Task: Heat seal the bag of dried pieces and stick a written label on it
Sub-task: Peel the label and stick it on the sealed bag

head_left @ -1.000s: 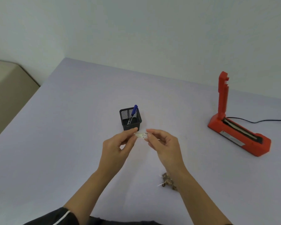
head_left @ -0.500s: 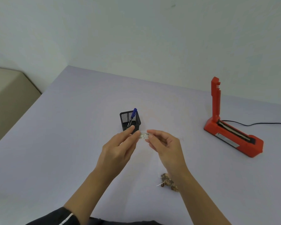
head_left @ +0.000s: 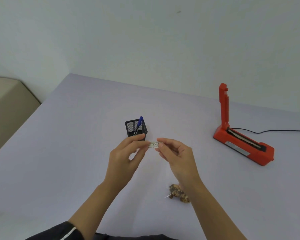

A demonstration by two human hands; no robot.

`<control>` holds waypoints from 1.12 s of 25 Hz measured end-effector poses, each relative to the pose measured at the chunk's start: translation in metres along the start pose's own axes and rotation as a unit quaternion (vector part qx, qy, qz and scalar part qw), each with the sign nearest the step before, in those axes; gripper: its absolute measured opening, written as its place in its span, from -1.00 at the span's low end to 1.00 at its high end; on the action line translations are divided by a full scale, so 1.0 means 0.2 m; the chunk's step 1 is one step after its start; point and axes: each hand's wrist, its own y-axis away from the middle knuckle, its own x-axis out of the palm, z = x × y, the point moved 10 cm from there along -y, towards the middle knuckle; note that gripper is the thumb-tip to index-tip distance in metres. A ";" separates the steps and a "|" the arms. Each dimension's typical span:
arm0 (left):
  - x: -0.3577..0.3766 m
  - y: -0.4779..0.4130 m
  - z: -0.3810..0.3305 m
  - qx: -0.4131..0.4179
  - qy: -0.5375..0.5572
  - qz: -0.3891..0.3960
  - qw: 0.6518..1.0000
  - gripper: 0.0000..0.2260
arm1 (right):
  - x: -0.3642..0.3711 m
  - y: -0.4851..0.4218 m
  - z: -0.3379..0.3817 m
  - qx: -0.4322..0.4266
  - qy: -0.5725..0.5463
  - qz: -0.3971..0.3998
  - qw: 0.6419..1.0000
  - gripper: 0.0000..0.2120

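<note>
Written label (head_left: 154,144) being pinched at both ends, above the table (head_left: 76,153).
Long axis is being held left-right: left end by the left hand (head_left: 126,155), right end by the right hand (head_left: 177,153). The bag of dried pieces (head_left: 177,194) is lying nearer, partly hidden beneath the right wrist, so the right hand is judged closer. The heat sealer (head_left: 242,144) is standing open, far right.

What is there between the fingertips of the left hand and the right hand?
In the head view, a small written label, pinched by the left hand and the right hand.
</note>
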 end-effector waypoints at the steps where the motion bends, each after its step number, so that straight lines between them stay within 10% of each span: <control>1: 0.01 0.00 0.03 -0.043 0.051 0.006 0.998 -0.85 | 0.00 0.00 0.00 0.000 0.000 0.001 1.000 -0.84; 7: 0.10 0.05 0.17 -0.272 0.240 0.056 0.930 -0.94 | 0.00 0.04 0.02 -0.009 0.008 0.020 1.000 -0.84; 28: 0.15 0.06 0.13 -0.273 0.219 0.154 0.924 -0.89 | -0.01 0.03 0.00 0.004 0.081 0.081 0.993 -0.86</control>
